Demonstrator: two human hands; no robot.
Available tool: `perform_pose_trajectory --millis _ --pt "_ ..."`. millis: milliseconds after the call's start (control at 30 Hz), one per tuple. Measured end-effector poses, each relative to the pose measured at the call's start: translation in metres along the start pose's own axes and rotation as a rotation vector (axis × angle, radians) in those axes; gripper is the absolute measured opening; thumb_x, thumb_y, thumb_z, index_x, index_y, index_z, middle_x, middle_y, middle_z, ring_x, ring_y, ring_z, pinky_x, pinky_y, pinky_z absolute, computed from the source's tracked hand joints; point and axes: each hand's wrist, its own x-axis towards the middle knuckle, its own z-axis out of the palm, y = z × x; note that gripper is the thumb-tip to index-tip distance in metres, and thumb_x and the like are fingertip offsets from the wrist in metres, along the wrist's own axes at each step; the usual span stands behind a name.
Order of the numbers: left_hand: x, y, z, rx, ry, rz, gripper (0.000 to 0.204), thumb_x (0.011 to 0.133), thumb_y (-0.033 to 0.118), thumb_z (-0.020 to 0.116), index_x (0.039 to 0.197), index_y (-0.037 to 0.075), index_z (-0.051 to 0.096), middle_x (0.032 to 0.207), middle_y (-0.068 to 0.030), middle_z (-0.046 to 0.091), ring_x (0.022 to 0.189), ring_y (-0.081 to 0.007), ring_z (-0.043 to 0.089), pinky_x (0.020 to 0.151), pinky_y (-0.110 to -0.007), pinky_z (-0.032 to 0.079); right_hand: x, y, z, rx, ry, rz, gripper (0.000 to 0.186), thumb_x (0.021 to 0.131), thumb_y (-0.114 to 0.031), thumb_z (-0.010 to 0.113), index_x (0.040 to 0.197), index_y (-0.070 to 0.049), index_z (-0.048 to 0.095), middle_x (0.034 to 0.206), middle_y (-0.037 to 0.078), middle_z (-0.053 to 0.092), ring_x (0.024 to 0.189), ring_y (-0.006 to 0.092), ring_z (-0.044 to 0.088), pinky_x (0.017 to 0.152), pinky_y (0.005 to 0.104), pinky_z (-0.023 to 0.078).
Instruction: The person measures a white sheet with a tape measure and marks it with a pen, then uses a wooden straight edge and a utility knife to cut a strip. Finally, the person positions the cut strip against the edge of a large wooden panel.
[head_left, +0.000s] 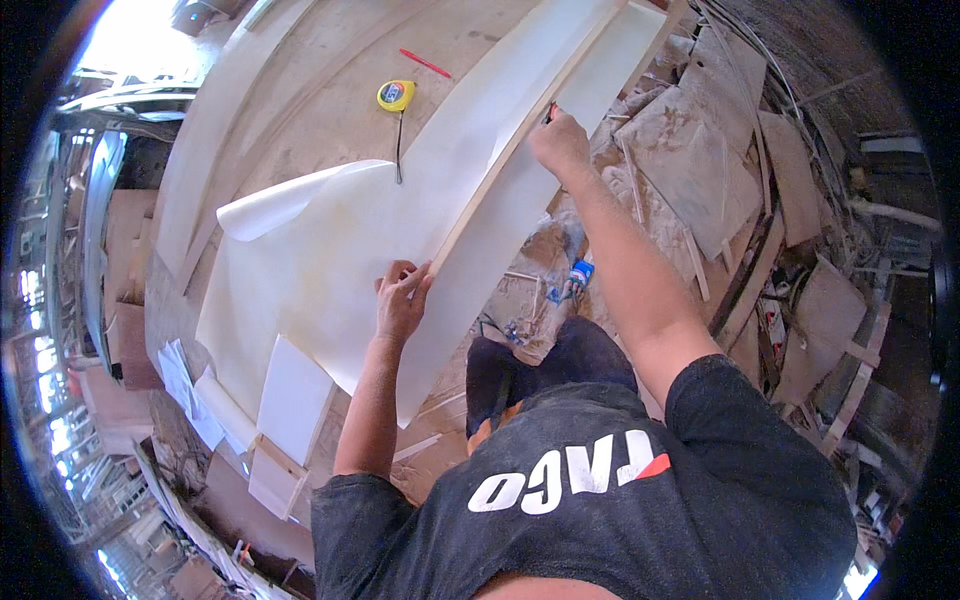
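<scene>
A long, thin wooden strip (488, 190) lies diagonally across a large white sheet (310, 280) on a light brown board. At the strip's near end, my left hand (403, 298) presses and grips it with curled fingers. Farther up along the strip's right edge, my right hand (560, 140) is closed on a small dark tool (550, 112), whose exact kind I cannot make out. A yellow tape measure (395, 96) with a dark strap lies above the sheet, near a red pen (425, 63). The sheet's left edge curls over into a roll.
Smaller white boards (296, 395) and papers lie at lower left. Offcuts and panels (690, 160) litter the dusty area at right, along with a small blue container (580, 275) below my right hand. Curved strips (210, 130) lie at upper left; my legs show below.
</scene>
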Motion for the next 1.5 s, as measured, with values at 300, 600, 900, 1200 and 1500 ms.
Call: perform_pose_trajectory --millis 300,600,900,1200,1500 --pt "0.006 -0.022 0.014 -0.078 -0.015 0.113 0.029 0.097 0.029 0.064 0.121 0.017 0.073 0.111 -0.0017 0.062 0.098 -0.0219 0.060 0.085 -0.042 0.039 -0.010 0.000 0.011 -0.081 0.076 -0.061 0.049 0.086 -0.024 0.052 0.127 0.003 0.059 0.118 0.031 0.066 0.113 0.0463 0.063 0.101 0.0493 0.049" --pt "0.006 -0.024 0.010 -0.109 -0.047 0.122 0.028 0.097 0.027 0.064 0.121 0.017 0.073 0.114 -0.0016 0.060 0.099 -0.0201 0.059 0.088 -0.042 0.036 -0.060 -0.003 0.052 -0.108 0.108 -0.015 0.049 0.088 -0.024 0.050 0.130 0.000 0.059 0.110 0.032 0.067 0.105 0.0469 0.066 0.095 0.0506 0.052" --pt "0.005 -0.025 0.018 -0.082 -0.027 0.135 0.028 0.098 0.026 0.063 0.122 0.017 0.073 0.114 -0.0023 0.058 0.091 -0.0179 0.061 0.088 -0.042 0.035 -0.136 -0.022 0.078 -0.033 0.057 0.053 0.053 0.091 -0.021 0.050 0.135 0.007 0.052 0.109 0.033 0.067 0.105 0.0469 0.066 0.097 0.0516 0.051" --pt "0.005 -0.025 0.019 -0.116 0.021 0.155 0.026 0.098 0.025 0.063 0.119 0.016 0.075 0.110 -0.0048 0.059 0.091 -0.0177 0.060 0.087 -0.041 0.036 -0.208 -0.036 0.097 0.027 -0.056 0.066 0.058 0.091 -0.018 0.052 0.141 0.009 0.045 0.100 0.035 0.068 0.096 0.0487 0.068 0.089 0.0539 0.054" --pt "0.005 -0.031 0.024 -0.104 0.056 0.172 0.027 0.096 0.027 0.064 0.118 0.016 0.075 0.104 -0.0036 0.060 0.094 -0.0174 0.060 0.086 -0.041 0.035 -0.251 -0.041 0.112 0.090 -0.058 0.028 0.056 0.090 -0.016 0.052 0.138 0.012 0.047 0.094 0.035 0.068 0.092 0.0480 0.069 0.086 0.0539 0.055"
